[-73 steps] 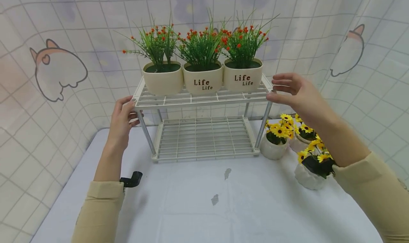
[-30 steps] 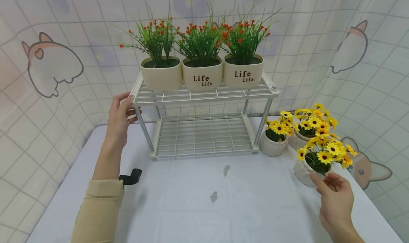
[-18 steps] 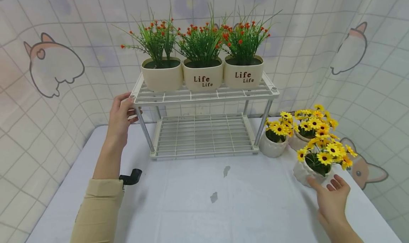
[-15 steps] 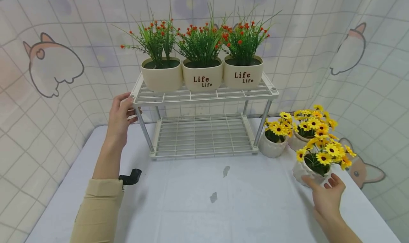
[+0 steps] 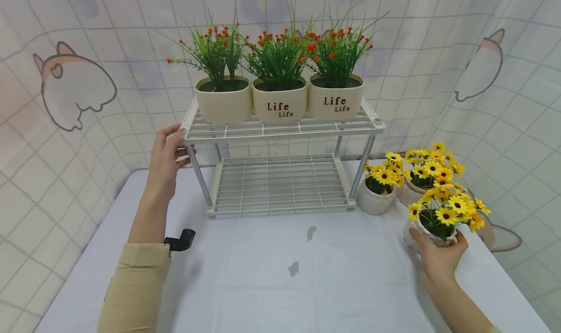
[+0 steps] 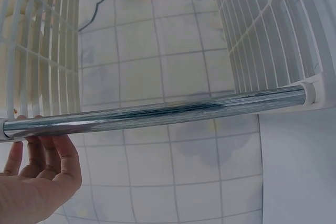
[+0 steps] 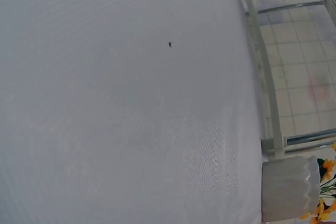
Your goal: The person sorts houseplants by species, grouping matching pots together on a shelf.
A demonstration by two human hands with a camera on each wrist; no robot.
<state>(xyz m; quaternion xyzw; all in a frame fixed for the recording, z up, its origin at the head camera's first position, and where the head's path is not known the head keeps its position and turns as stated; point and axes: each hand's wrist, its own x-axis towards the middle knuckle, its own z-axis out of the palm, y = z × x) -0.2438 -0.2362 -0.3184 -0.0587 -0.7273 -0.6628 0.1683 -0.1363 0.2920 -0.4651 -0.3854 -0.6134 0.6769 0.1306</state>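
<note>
My left hand (image 5: 164, 162) grips the front left corner of a two-tier white wire rack (image 5: 280, 139). In the left wrist view its fingertips (image 6: 63, 145) lie against the upper end of the metal post (image 6: 173, 114). At the right, my right hand (image 5: 440, 260) holds the nearest white flower pot (image 5: 410, 238), thumb on its left side and fingers on its right. Yellow artificial sunflowers (image 5: 458, 204) fill this pot, which stands on the table. My right hand does not show in the right wrist view.
Three cream pots (image 5: 280, 106) with red-flowered plants line the upper shelf. A small sunflower pot (image 5: 376, 200) stands beside the rack's right post, another pot (image 5: 408, 193) behind. The white table (image 5: 263, 274) meets a patterned wall cloth (image 5: 144, 94) at back and sides.
My right hand has left the rack's right corner, come down to the nearest sunflower pot and taken hold of it. My left hand stays on the rack.
</note>
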